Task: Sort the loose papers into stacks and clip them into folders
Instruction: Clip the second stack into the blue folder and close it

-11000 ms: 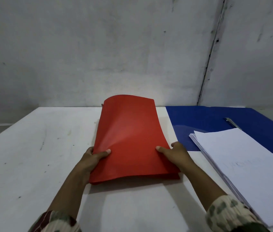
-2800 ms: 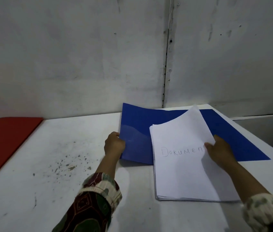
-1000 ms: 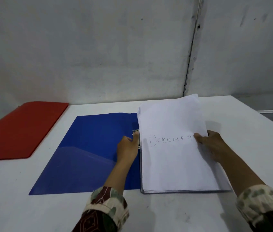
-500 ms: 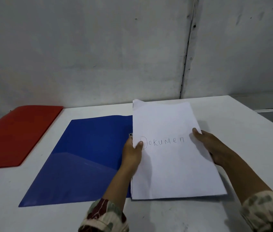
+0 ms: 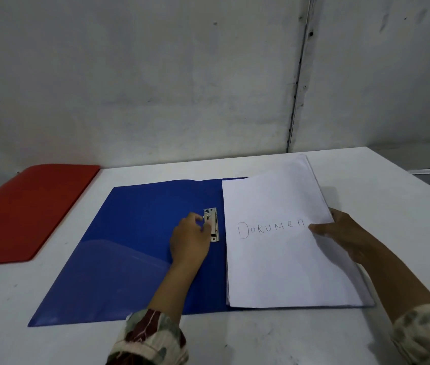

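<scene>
An open blue folder point(image 5: 129, 248) lies flat on the white table point(image 5: 235, 338). Its metal clip point(image 5: 212, 225) sits at the spine. My left hand point(image 5: 190, 241) is at the clip, fingertips curled onto its left edge. A stack of white papers point(image 5: 282, 264) marked "Dokumen" lies on the folder's right half, just right of the clip. My right hand point(image 5: 340, 233) grips the stack's right edge, thumb on top.
A closed red folder point(image 5: 24, 209) lies at the far left of the table. A grey wall point(image 5: 182, 75) rises right behind the table. The table's right edge runs close to my right arm.
My left hand let go of the stack's left edge and moved to the metal clip, which is now uncovered. The paper stack has shifted slightly right.
</scene>
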